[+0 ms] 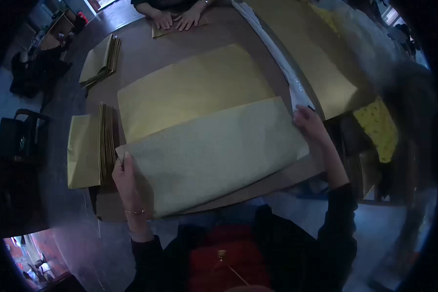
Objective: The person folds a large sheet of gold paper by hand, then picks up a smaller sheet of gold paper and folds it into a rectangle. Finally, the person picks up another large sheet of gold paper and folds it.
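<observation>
A large sheet of paper (219, 146) lies before me, its near part folded over with a pale grey-green face up. The far part shows a yellow-tan face (194, 87). At the left end of the fold, my left hand (125, 180) pinches the paper's edge, thumb on top. My right hand (310, 125) is closed just beyond the right edge of the fold, close to a white plastic strip (277, 51). A small dark tip shows by its fingers; I cannot tell what it holds.
Two stacks of folded tan paper (85, 151) stand along the left of the brown table (136, 56). Across it, a person's hands (177, 20) press on a small folded paper (161, 32). More tan sheets (321, 63) and yellow patterned cloth (378, 129) are at right.
</observation>
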`<act>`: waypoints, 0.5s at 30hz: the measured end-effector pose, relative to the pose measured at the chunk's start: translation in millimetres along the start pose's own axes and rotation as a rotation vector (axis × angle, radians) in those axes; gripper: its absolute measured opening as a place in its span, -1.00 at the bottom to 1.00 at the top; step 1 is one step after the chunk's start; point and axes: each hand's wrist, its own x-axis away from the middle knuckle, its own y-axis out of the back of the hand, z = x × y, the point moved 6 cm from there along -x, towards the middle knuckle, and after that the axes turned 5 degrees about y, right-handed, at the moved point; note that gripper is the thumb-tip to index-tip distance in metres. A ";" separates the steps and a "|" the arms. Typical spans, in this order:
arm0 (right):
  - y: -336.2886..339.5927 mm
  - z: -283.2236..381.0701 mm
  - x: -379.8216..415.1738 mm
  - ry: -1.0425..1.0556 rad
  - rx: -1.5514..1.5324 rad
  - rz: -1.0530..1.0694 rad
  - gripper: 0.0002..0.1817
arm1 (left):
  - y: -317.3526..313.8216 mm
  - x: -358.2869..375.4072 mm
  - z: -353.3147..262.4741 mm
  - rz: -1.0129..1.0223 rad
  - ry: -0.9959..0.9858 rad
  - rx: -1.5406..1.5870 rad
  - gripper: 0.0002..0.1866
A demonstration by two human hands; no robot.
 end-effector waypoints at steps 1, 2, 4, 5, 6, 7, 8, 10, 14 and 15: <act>0.4 -2.7 -3.2 0.006 -0.006 -0.007 -0.49 | -6.7 -0.7 -6.1 0.001 -0.011 -0.002 -0.76; -0.1 -5.1 -6.9 -0.013 0.113 -0.004 -0.49 | -12.5 3.3 -7.2 -0.053 0.048 0.010 -0.76; -3.6 -4.8 -11.0 -0.005 0.210 -0.007 -0.48 | -7.1 -4.8 6.8 -0.079 0.084 0.040 -0.76; -4.6 -4.7 -14.0 -0.037 0.241 0.010 -0.48 | -1.4 -7.8 20.3 -0.110 0.083 0.053 -0.76; -6.9 -2.0 -18.6 -0.059 0.277 0.029 -0.47 | -6.1 -6.3 17.9 -0.083 0.049 0.093 -0.76; -6.8 -13.8 -20.9 0.011 0.252 -0.026 -0.49 | -7.8 -3.5 17.4 -0.065 0.014 0.138 -0.75; -10.3 -5.5 -20.1 0.033 0.322 -0.026 -0.49 | -9.5 -3.1 17.6 -0.052 -0.006 0.201 -0.76; -11.8 -12.4 -31.5 0.018 0.318 0.006 -0.49 | -9.7 -0.3 12.8 -0.075 -0.065 0.280 -0.78; -11.4 -3.9 -55.6 0.021 0.307 0.032 -0.43 | -8.5 9.7 -2.6 -0.055 -0.137 0.384 -0.81; -8.0 -11.2 -65.3 0.021 0.266 -0.002 -0.41 | -4.5 9.4 0.8 -0.065 -0.139 0.395 -0.81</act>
